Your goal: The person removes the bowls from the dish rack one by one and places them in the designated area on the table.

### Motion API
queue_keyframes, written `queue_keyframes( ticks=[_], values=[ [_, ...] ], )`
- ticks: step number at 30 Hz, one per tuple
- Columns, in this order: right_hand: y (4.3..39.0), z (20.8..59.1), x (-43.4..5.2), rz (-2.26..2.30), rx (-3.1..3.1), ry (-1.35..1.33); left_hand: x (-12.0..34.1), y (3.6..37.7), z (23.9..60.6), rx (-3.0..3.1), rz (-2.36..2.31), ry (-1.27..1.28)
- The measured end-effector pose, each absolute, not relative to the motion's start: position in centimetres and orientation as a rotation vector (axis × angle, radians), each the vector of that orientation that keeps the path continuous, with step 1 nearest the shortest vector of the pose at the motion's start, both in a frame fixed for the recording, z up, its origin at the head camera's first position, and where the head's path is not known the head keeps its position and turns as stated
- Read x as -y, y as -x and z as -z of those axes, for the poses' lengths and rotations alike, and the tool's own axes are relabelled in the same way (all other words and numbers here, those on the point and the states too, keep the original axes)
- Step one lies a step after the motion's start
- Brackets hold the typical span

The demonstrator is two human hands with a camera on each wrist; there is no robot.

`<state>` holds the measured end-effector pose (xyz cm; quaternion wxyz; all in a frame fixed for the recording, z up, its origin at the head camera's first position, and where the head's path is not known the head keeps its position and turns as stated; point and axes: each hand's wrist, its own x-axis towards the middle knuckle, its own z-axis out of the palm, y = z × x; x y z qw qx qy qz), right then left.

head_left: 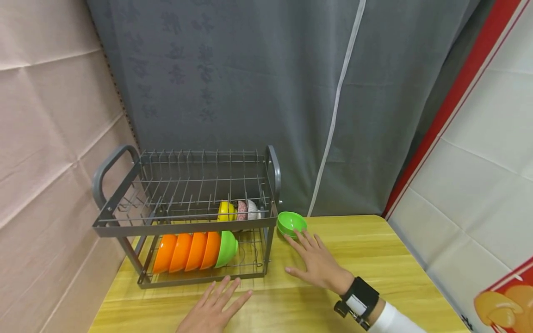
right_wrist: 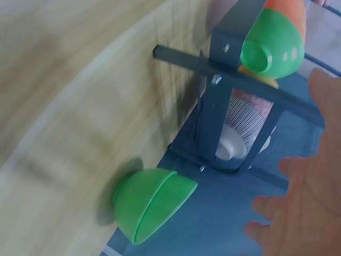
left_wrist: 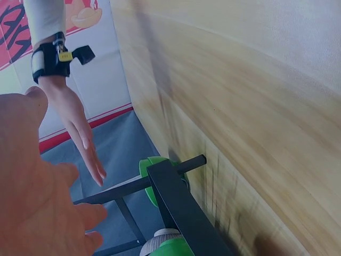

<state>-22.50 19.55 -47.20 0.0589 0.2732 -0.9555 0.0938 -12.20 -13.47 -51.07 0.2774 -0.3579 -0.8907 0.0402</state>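
Left hand (head_left: 213,309) and right hand (head_left: 318,264) are spreading, holding nothing. Beside the rack (head_left: 183,229), two green bowls (head_left: 290,224) are nesting, probably light, stiff and slippery; their rims (right_wrist: 171,205) are offering good hold.

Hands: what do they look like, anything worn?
Right hand: ungloved; black wrist strap with a white patch, a small dark attachment and a yellow tag; white sleeve behind it. Left hand: ungloved; any strap or sleeve there is out of view.
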Motion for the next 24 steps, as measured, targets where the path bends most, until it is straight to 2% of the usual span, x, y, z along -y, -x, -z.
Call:
queue_keyframes(
  ticks=[24],
  values=[
    [15.8,48.1,-17.3,-0.201,2.745,-1.035,13.9,11.8,50.5,2.426,-0.083,0.855]
  ],
)
